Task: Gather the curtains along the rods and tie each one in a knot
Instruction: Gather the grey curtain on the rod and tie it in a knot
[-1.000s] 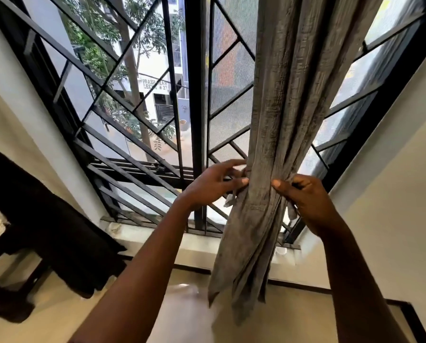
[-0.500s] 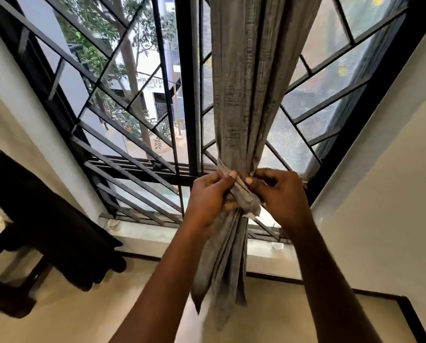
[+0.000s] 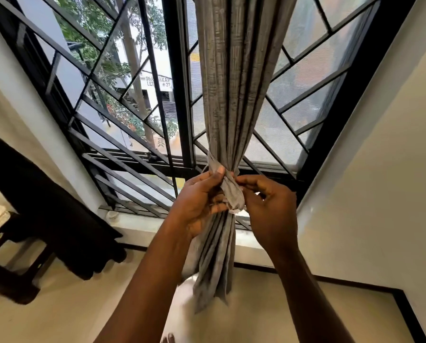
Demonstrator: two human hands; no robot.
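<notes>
We count one curtain, two hands, and one flap of the same grey cloth. The curtain is drawn into a single pleated bundle. It hangs straight down in front of one black window grille, just right of the grille's one thick upright post. A band of the cloth wraps round the bundle at its narrowest point, and the flap falls from that band over the front of the pleats.

Both hands meet at this waist. The left hand is clamped on the curtain from the left. Its thumb presses the top of the flap against the bundle, and its fingers curl in round the pleats beneath. The right hand comes from the other side, fingers bent, and pinches the flap's upper right edge between forefinger and thumb. The two hands lie close but do not touch each other; the flap lies between them.

Above the grip the curtain widens upward out of view. Below it the pleats hang loose between the two forearms, ending above the pale floor.

Behind the hands runs one white sill. One cream wall stands to the right. At the left there is one dark piece of furniture, too shadowed to name.
</notes>
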